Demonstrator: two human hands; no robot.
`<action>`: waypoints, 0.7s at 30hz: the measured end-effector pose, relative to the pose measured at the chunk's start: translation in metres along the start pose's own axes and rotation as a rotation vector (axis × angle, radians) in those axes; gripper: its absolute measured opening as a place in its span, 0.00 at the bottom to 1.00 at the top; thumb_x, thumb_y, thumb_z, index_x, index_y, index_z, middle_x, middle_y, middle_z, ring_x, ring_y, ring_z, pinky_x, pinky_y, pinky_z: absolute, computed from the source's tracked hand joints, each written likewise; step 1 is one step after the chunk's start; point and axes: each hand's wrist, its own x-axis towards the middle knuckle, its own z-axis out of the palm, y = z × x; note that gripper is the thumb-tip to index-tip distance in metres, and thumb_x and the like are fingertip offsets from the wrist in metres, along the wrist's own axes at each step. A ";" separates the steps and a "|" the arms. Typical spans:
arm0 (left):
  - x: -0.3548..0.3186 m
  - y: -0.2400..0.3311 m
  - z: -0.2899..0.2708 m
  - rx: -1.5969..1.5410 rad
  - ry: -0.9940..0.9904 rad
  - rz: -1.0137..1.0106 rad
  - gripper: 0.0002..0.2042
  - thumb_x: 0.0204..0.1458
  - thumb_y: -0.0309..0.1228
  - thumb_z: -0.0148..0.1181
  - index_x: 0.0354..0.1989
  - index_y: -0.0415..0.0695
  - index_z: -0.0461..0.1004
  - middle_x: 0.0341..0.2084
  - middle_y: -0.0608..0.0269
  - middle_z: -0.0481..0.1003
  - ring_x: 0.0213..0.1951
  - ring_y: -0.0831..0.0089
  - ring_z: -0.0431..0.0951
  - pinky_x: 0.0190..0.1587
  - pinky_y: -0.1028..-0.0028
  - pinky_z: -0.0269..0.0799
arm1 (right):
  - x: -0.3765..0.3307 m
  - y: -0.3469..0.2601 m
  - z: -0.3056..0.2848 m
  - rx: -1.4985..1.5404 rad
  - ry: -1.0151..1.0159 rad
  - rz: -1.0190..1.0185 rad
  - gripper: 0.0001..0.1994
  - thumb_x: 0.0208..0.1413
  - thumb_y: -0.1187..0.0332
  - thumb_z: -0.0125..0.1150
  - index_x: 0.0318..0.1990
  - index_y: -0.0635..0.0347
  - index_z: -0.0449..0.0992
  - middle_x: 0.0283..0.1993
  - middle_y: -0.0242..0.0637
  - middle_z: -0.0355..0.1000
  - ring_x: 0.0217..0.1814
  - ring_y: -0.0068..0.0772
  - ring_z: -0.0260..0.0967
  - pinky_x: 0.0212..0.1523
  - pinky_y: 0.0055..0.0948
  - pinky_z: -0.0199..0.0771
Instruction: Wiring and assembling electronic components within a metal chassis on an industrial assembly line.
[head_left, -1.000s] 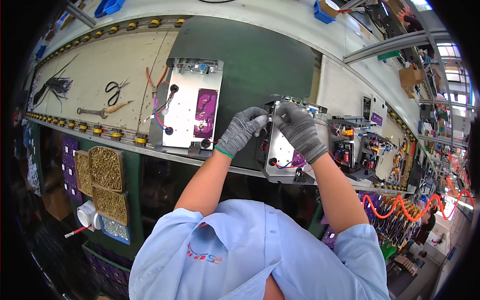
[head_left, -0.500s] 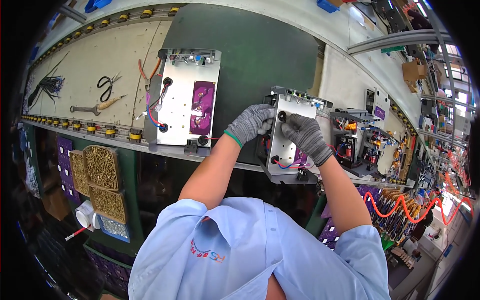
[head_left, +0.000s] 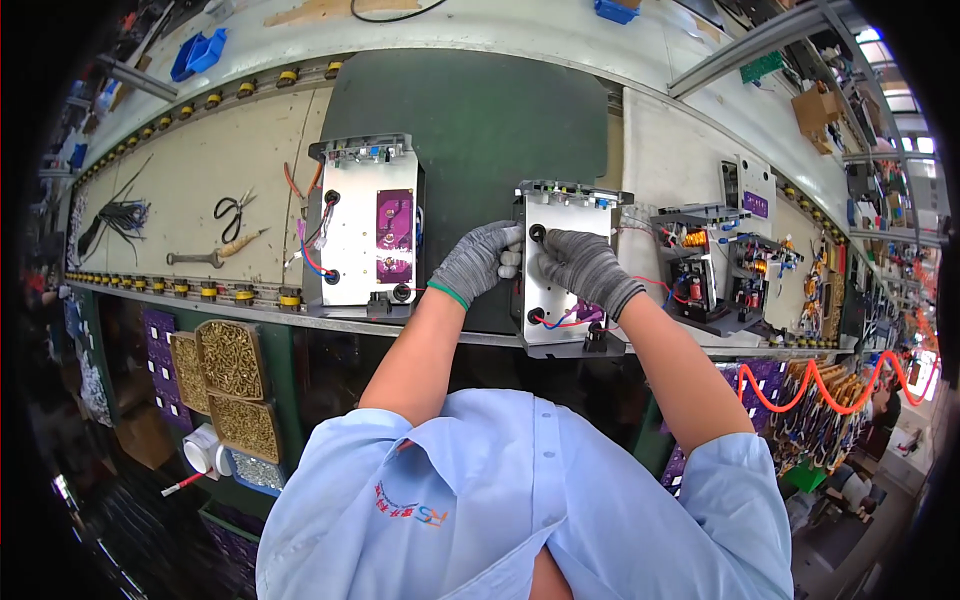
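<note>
Both gloved hands rested on a metal chassis plate (head_left: 556, 270) at the near edge of the green mat (head_left: 470, 120); the left hand (head_left: 478, 262) gripped its left edge; the right hand (head_left: 585, 268) lay curled on its face; a second chassis plate (head_left: 362, 228) sat well apart to the left, beside scissors (head_left: 232, 208).

Hands: we're sliding our left hand (head_left: 478, 262) and right hand (head_left: 588, 270) down onto the metal chassis (head_left: 563, 262).
Chassis: we're now holding it squarer, nearer the bench edge.
</note>
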 end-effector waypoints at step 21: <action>-0.011 0.033 0.023 0.893 0.216 0.069 0.14 0.57 0.37 0.67 0.39 0.37 0.77 0.23 0.70 0.68 0.22 0.84 0.65 0.22 0.82 0.59 | 0.001 0.003 -0.004 0.049 -0.020 -0.082 0.15 0.58 0.57 0.64 0.37 0.62 0.76 0.28 0.46 0.75 0.33 0.49 0.75 0.39 0.43 0.75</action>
